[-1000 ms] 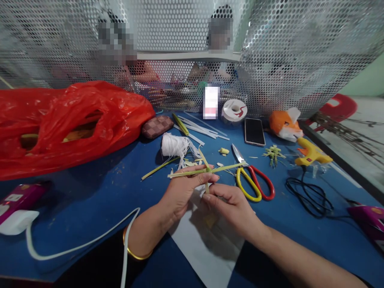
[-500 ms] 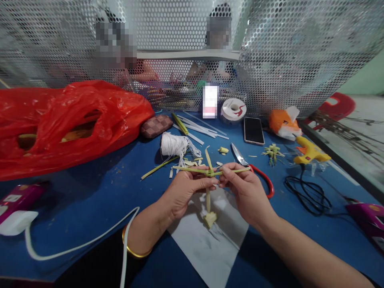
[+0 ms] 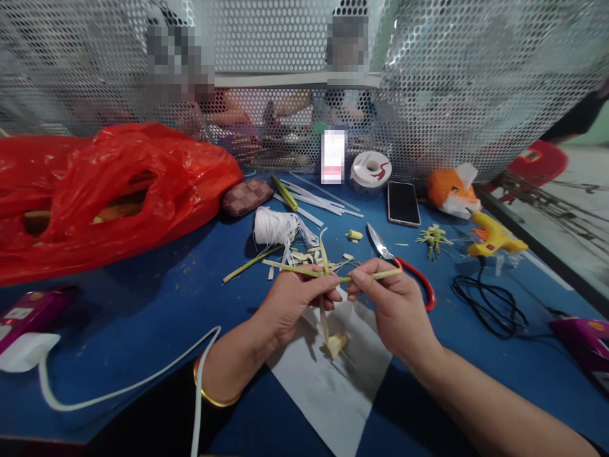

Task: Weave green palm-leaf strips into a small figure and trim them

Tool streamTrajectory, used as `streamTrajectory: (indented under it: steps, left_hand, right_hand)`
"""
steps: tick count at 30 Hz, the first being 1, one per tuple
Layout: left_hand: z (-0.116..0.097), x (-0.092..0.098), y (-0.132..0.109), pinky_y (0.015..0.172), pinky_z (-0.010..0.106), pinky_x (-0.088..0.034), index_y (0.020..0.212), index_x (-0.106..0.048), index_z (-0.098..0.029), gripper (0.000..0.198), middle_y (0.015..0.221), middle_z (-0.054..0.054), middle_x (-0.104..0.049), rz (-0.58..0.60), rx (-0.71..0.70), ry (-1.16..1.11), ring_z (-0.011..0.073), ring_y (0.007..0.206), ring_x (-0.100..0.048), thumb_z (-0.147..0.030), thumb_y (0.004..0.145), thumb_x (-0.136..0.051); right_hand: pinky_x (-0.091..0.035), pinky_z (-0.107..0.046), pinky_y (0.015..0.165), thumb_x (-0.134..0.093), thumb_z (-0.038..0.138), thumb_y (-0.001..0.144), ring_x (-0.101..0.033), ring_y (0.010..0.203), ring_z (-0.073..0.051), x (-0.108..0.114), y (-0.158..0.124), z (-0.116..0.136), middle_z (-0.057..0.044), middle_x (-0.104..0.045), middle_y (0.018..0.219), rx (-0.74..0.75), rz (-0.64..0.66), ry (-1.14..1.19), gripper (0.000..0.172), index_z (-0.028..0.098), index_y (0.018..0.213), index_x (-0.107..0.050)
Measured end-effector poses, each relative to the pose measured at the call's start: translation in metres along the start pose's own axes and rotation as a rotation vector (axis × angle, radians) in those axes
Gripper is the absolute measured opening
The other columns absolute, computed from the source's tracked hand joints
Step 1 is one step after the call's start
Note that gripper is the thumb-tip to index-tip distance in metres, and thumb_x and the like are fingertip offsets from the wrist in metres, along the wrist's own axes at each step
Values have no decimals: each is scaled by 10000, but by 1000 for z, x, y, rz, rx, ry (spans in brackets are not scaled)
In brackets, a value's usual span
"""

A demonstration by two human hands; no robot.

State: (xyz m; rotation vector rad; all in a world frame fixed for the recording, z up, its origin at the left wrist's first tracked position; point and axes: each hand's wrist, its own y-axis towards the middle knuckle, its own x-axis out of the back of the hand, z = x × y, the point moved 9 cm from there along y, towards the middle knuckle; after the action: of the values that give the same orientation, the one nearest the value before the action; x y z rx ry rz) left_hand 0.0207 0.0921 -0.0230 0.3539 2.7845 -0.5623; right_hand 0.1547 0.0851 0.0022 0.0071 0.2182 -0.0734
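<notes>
Yellow-green plant strips [image 3: 294, 269] cross each other between my two hands. My left hand [image 3: 295, 295] is closed around the crossing, thumb pressed on top. Between thumb and fingers, my right hand [image 3: 386, 298] pinches the strip end that points right. One strip stands up from the crossing, and another hangs down toward a small pale yellow-green piece [image 3: 335, 346]. That piece is over a white paper sheet [image 3: 333, 400]. Cut plant scraps [image 3: 304, 256] lie just beyond my left hand. Red-handled scissors [image 3: 404, 263] rest open-bladed or shut, I cannot tell, beside my right hand.
Behind the hands are a white string spool [image 3: 273, 227], white strips [image 3: 318, 202], a ribbon roll [image 3: 371, 170] and a phone [image 3: 403, 203]. At right sits a yellow glue gun [image 3: 497, 235] with a black cord. A red plastic bag [image 3: 181, 171] fills the left; a white cable [image 3: 128, 388] crosses nearby.
The crossing of the strips has shifted slightly left, and the upright strip leans differently. My left thumb now covers the crossing. The right hand has moved slightly right with its strip end.
</notes>
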Motion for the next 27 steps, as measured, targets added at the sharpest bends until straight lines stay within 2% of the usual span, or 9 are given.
streamTrajectory:
  steps: [4,18,22,25,27]
  left_hand:
    - [-2,0,0,560,224,-464,656,-686,-128,182,565,9,-645,14,21,23,98,519,-585,-280,693,-780]
    - [4,2,2,542,200,-472,687,-719,-108,127,542,15,-648,97,99,-33,87,492,-597,-221,704,-776]
    - [6,5,1,550,195,-476,755,-736,-104,199,585,19,-670,101,139,-13,87,501,-610,-267,681,-823]
    - [6,3,-1,542,185,-473,829,-749,-111,300,634,24,-688,131,159,-7,86,511,-618,-353,675,-836]
    - [10,-2,-2,546,187,-483,851,-755,-107,371,653,37,-693,169,191,-12,87,513,-615,-450,713,-793]
  right_hand:
    - [-487,-237,569,-744,271,766,-573,551,-110,2,0,4,9,-645,575,28,-9,4,174,179,643,-661]
    - [-465,-241,566,-760,295,761,-560,541,-108,4,1,9,17,-631,575,50,1,29,196,187,632,-660]
    - [-474,-268,610,-782,447,735,-578,578,-130,16,15,14,1,-655,604,-10,8,-57,276,190,683,-697]
    - [-478,-280,698,-677,641,764,-627,736,-161,37,28,17,-46,-714,781,-37,-52,-114,468,187,845,-753]
    - [-471,-285,678,-656,691,746,-624,717,-166,35,32,3,-67,-710,775,-185,37,-152,549,160,837,-763]
